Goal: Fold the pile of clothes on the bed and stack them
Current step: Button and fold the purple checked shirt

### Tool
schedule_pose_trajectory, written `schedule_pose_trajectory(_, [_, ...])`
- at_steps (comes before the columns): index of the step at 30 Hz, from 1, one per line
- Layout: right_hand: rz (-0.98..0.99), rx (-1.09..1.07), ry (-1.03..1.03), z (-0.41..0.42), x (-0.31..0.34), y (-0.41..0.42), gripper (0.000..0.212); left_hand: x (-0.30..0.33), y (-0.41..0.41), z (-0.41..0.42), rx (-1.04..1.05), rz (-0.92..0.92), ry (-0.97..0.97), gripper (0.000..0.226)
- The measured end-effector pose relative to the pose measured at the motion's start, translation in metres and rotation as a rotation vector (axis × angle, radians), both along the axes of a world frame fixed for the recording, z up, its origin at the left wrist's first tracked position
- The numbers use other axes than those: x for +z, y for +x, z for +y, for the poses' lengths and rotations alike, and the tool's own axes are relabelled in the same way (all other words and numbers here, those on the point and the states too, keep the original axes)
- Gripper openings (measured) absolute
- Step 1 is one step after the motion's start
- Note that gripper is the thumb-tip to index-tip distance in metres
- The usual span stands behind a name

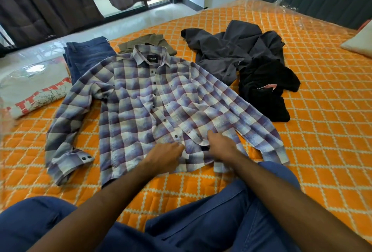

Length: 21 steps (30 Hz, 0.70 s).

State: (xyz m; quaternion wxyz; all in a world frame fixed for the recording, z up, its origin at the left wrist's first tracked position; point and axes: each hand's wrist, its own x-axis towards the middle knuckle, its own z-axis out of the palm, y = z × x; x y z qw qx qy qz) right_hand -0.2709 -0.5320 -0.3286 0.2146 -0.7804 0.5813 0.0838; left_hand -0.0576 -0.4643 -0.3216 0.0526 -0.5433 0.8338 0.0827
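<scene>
Plaid shirt (149, 98) lies front-up, spread flat across centre of frame on the orange quilted bedspread (322, 131), collar toward top, both sleeves out to the sides. Placket buttoned most of the way; bottom section near hem looks undone.

Left hand (164, 156) at lower centre, fingers curled, pinching the placket edge just below the lowest visible button. Right hand (220, 147) just beside it, fingers curled into the fabric of the opposite front panel; thumb pos. hidden, so exact grip unclear, but it holds cloth.

Judgement: prob. doing up last button or squaring the fronts before folding.

Risks from here:
- Right front panel bunched w/ diagonal creases near right hand; if folded as is, creases get pressed in, uneven bundle.
- Pulling hem toward the body could drag the whole shirt, skewing collar and sleeves.
- Right-side sleeve lies close to black garment (265, 90) at centre right; folding the sleeve in could snag it.
- Grey shirt (231, 50) still crumpled, upper right.

Folded jeans (86, 56) and olive garment (147, 44) upper left, side by side, not yet stacked together.
</scene>
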Motion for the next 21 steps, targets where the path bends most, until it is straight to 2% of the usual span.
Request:
schedule_pose_trajectory(3, [-0.215, -0.102, 0.188, -0.029, 0.023, -0.022, 0.004, 0.017, 0.028, -0.005, 0.124, 0.129, -0.02, 0.002])
schedule_pose_trajectory(6, [-0.399, -0.204, 0.266, -0.042, 0.042, -0.033, 0.002, 0.028, 0.064, -0.008, 0.318, 0.344, -0.055, 0.013])
schedule_pose_trajectory(9, [-0.585, -0.313, 0.304, -0.049, 0.047, -0.025, 0.014, 0.033, 0.091, -0.006, 0.479, 0.61, -0.024, 0.014])
schedule_pose_trajectory(11, [-0.673, -0.342, 0.216, -0.05, 0.047, -0.015, 0.02, 0.036, 0.105, -0.002, 0.538, 0.787, 0.055, 0.019])
schedule_pose_trajectory(14, [-0.591, -0.153, -0.098, -0.041, 0.053, 0.006, 0.026, 0.043, 0.117, 0.004, 0.597, 0.927, 0.069, 0.021])
schedule_pose_trajectory(16, [-0.533, 0.046, -0.174, -0.026, 0.054, 0.027, 0.032, 0.05, 0.131, 0.007, 0.756, 0.947, -0.16, 0.017])
schedule_pose_trajectory(18, [-0.454, 0.229, -0.153, -0.013, 0.047, 0.046, 0.037, 0.053, 0.161, 0.001, 1.086, 0.88, -0.449, 0.024])
schedule_pose_trajectory(19, [-0.407, 0.291, -0.141, -0.009, 0.039, 0.053, 0.041, 0.056, 0.181, -0.001, 1.252, 0.841, -0.523, 0.03])
schedule_pose_trajectory(21, [-0.295, 0.354, -0.139, -0.001, 0.027, 0.059, 0.046, 0.059, 0.211, 0.0, 1.55, 0.751, -0.534, 0.039])
